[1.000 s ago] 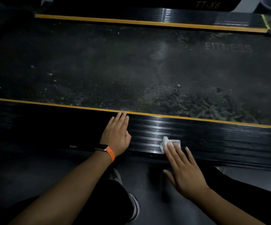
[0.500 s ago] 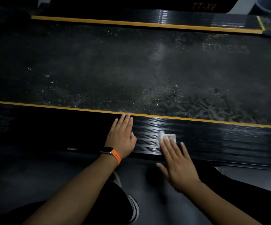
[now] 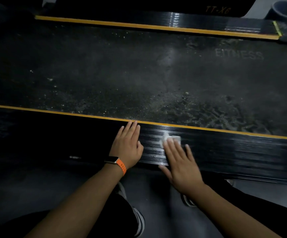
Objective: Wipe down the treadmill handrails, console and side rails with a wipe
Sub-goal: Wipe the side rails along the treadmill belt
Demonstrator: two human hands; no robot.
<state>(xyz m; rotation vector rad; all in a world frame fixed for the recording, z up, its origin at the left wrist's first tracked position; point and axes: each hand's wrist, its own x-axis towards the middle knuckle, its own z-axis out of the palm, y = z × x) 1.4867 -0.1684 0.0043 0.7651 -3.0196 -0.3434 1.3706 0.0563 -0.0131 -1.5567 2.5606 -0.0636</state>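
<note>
The near side rail (image 3: 233, 152) of the treadmill is black and ribbed, with a yellow stripe along its far edge. My right hand (image 3: 180, 162) lies flat on it with straight fingers pressing a small white wipe (image 3: 171, 138), which peeks out past the fingertips. My left hand (image 3: 127, 146), with an orange-strapped watch on the wrist, rests flat on the rail just left of the wipe, its fingertips at the yellow stripe.
The dusty running belt (image 3: 139, 74) fills the middle, with faded lettering at the right. The far side rail (image 3: 156, 24) runs along the top. A dark bucket (image 3: 285, 11) stands at the top right corner. My knees and shoes are on the grey floor (image 3: 156, 212) below.
My right hand has slid the wipe up the rail toward the yellow stripe and a little left. My left hand stays flat beside it.
</note>
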